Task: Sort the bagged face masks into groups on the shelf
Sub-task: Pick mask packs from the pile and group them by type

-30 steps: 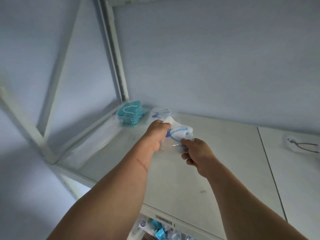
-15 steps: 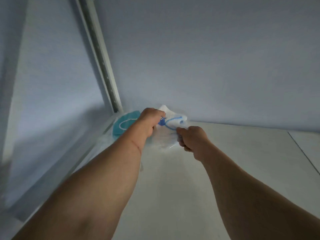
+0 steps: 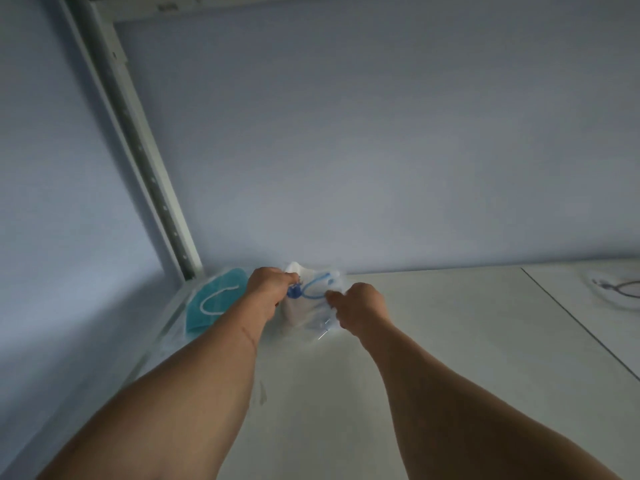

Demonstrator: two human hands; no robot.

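A clear bag with a white mask and blue straps [image 3: 311, 299] is at the back of the white shelf [image 3: 433, 341], close to the wall. My left hand [image 3: 266, 289] pinches its left edge and my right hand [image 3: 360, 306] pinches its right edge. Whether the bag rests on the shelf or hangs just above it I cannot tell. A bagged teal mask with a white ear loop [image 3: 214, 299] lies in the back left corner, just left of my left hand.
A perforated metal upright [image 3: 138, 157] rises from the back left corner, with blue walls behind and to the left. Another clear bag holding a dark loop [image 3: 620, 289] lies at the far right, beyond a seam [image 3: 581, 327] in the shelf.
Both hands have carried the white mask bag farther back toward the wall and lower over the shelf, beside the teal mask. The view has shifted, bringing the right-hand bag back in.
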